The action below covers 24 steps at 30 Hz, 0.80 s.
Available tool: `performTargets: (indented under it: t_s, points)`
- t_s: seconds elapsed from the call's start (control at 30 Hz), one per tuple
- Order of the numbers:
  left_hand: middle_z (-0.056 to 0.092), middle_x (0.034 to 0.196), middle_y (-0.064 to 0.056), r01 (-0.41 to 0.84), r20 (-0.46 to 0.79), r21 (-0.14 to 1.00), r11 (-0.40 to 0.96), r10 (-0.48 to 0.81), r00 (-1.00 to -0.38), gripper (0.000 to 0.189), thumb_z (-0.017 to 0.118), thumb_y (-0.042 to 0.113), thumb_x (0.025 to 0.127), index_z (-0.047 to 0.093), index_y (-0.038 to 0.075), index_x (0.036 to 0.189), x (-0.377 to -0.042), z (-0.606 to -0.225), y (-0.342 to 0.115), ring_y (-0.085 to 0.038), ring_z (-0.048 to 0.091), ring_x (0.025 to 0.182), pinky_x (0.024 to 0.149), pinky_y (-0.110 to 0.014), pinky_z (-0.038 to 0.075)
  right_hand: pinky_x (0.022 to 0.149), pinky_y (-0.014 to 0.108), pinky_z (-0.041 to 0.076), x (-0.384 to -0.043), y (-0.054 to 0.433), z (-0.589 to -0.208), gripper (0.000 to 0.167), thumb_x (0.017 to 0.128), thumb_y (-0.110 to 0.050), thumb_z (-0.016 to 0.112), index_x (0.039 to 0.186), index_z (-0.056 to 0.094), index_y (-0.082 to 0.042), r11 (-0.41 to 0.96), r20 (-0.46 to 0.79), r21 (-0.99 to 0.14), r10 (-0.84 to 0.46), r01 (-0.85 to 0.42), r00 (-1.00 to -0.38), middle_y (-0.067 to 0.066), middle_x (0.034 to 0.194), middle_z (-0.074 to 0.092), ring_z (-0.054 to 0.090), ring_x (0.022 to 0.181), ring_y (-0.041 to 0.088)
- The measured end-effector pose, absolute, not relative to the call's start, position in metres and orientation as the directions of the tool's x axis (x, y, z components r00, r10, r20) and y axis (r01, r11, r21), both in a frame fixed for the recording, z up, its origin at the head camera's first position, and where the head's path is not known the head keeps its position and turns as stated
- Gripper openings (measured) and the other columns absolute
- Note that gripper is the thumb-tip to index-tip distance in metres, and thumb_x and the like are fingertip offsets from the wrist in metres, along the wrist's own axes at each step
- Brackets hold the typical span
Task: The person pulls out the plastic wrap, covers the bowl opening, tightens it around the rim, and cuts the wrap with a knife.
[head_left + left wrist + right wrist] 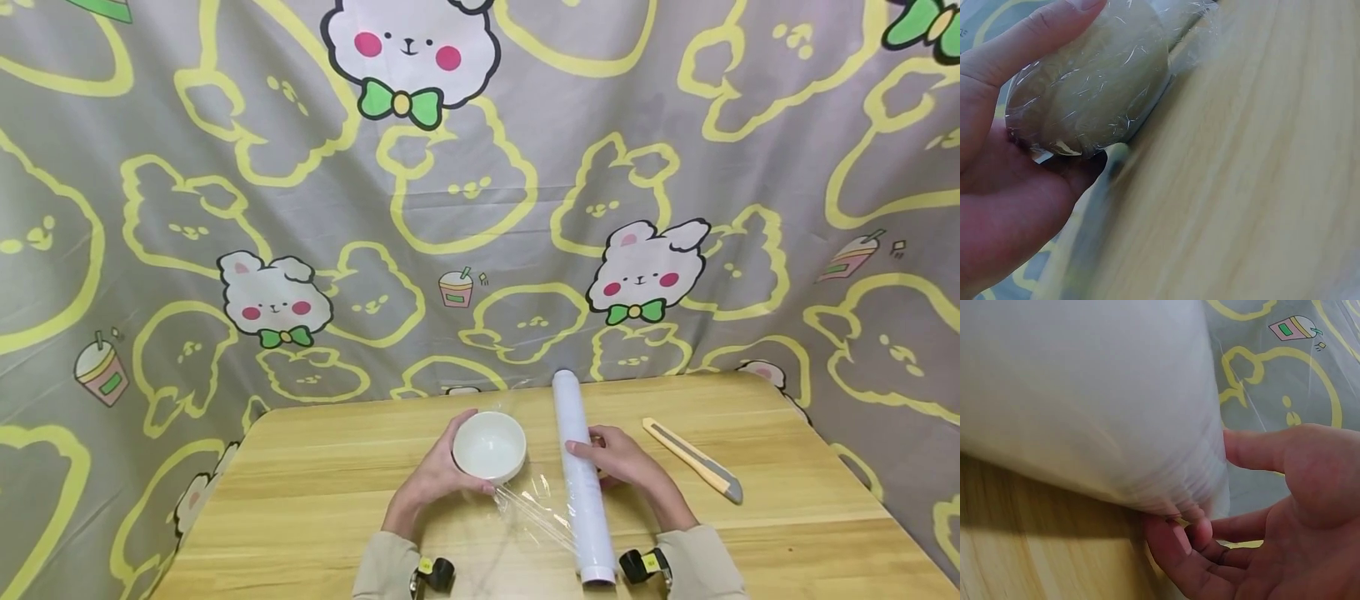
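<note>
My left hand [441,471] grips a white bowl [490,447] by its side, fingers behind and thumb at the front. In the left wrist view, crinkled clear plastic wrap [1097,87] covers the bowl. A gathered strip of that wrap stretches from the bowl to the long roll of plastic wrap [581,483] on the right. My right hand [622,457] holds this roll near its middle, thumb on top and fingers curled underneath, as the right wrist view shows with the fingertips [1172,540] at its lower side.
To the right of the roll, a yellow and grey utility knife [693,460] lies on the wooden table [322,492]. A grey curtain [480,217] with cartoon rabbits hangs along the table's back edge and sides.
</note>
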State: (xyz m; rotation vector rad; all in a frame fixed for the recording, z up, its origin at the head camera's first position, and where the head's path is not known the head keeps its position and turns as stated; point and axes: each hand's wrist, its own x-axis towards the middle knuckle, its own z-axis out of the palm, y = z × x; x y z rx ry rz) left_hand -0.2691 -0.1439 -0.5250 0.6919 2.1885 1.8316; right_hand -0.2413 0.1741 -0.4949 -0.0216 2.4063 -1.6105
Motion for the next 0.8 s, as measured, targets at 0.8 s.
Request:
performTargets:
  t_s: [0.8]
  points:
    - [0.043, 0.154, -0.021, 0.233, 0.147, 0.965, 0.117, 0.492, -0.858, 0.127, 0.099, 0.004, 0.058, 0.023, 0.003, 0.160, -0.2699, -0.5246, -0.1474, -0.039, 0.047, 0.135, 0.115, -0.053, 0.034, 0.063, 0.040, 0.057, -0.2422, 0.1786, -0.4959, 0.071, 0.098, -0.034, 0.070, 0.142, 0.045, 0.015, 0.438, -0.209, -0.890, -0.142, 0.128, -0.968, 0.013, 0.097, 0.066, 0.064, 0.077, 0.022]
